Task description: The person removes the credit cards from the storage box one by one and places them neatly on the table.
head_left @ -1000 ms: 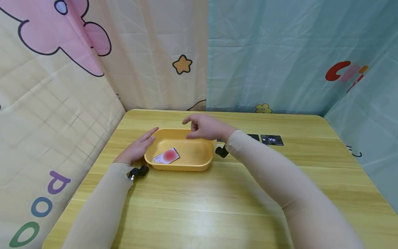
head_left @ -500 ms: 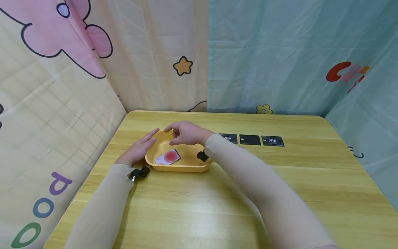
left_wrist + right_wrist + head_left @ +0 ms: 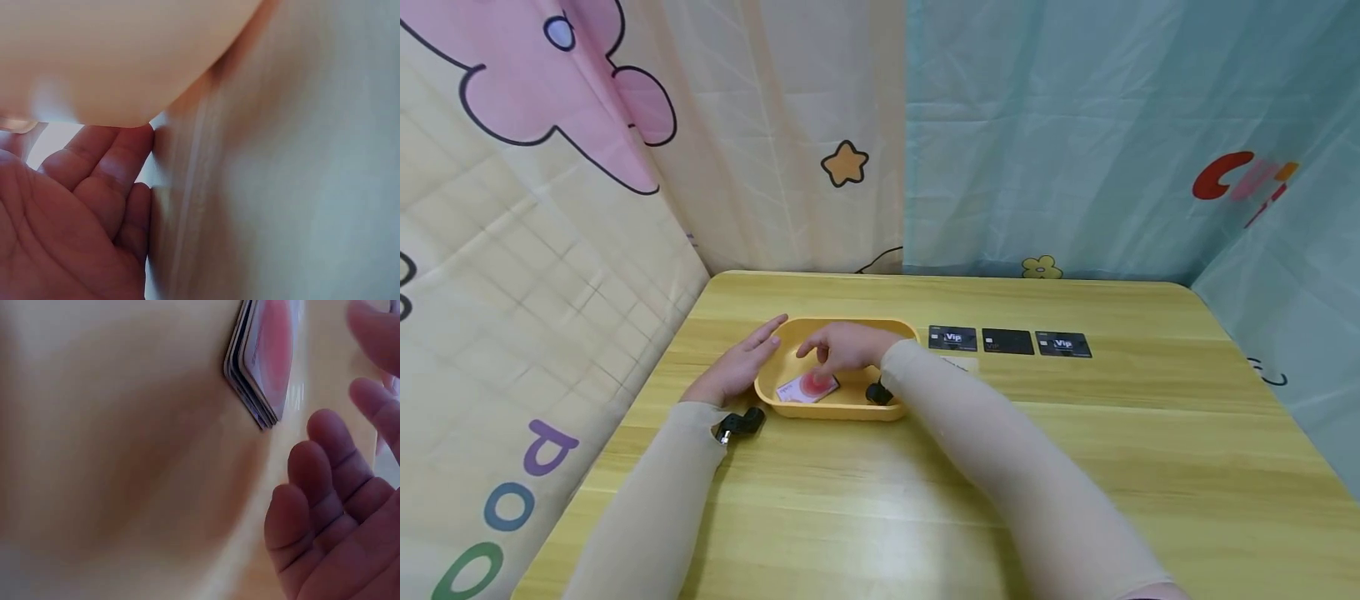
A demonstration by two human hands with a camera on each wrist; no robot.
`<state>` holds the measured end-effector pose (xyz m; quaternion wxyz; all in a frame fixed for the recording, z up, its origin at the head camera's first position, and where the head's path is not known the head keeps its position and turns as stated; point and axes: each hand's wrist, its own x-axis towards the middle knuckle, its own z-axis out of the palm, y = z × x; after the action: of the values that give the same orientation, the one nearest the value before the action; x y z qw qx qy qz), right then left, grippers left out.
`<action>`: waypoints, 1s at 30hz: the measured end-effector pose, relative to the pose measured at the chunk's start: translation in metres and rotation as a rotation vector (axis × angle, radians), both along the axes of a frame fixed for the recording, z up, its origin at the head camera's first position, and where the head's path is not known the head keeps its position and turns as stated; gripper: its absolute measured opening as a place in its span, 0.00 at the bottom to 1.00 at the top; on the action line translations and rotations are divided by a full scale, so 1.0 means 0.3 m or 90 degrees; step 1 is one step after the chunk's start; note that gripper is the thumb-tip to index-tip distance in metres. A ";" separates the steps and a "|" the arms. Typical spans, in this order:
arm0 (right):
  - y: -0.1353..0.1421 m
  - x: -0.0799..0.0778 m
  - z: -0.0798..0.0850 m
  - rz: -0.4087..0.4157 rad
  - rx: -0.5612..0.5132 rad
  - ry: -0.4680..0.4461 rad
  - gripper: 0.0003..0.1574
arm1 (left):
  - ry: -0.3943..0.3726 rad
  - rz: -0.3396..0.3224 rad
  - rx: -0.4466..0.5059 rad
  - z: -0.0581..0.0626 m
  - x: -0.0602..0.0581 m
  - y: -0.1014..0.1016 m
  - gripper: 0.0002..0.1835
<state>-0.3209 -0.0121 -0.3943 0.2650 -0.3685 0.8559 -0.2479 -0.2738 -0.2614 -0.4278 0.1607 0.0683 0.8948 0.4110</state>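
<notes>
Fingers (image 3: 772, 326) of the left hand (image 3: 730, 371), loosely straight and gripping nothing, rest against the left end of a yellow-orange tray (image 3: 842, 412) on a wooden table (image 3: 820, 500). Inside the tray, toward its front left, lies a small stack of cards (image 3: 796, 389), the top one whitish with a pink-red circle. The right hand (image 3: 847, 345) reaches in just above the stack, its fingers spread, slightly bent and holding nothing. Farther right, a pale card (image 3: 967, 364), partly hidden by the right sleeve (image 3: 1000, 467), lies near a row of three dark cards (image 3: 1008, 342).
</notes>
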 end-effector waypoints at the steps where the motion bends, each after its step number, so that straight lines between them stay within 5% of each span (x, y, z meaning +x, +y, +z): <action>1: 0.001 -0.002 -0.007 -0.003 0.005 -0.007 0.34 | 0.002 0.001 -0.002 0.000 0.001 0.001 0.33; 9: 0.015 -0.010 -0.041 0.016 0.035 -0.025 0.40 | 0.008 0.003 -0.001 -0.005 0.003 0.009 0.32; 30: 0.009 0.013 -0.045 0.021 0.116 0.027 0.32 | -0.004 0.019 0.007 -0.008 0.004 0.009 0.33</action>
<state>-0.3169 -0.0095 -0.4077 0.2835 -0.3621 0.8740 -0.1572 -0.2726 -0.2588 -0.4302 0.1569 0.0548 0.8928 0.4187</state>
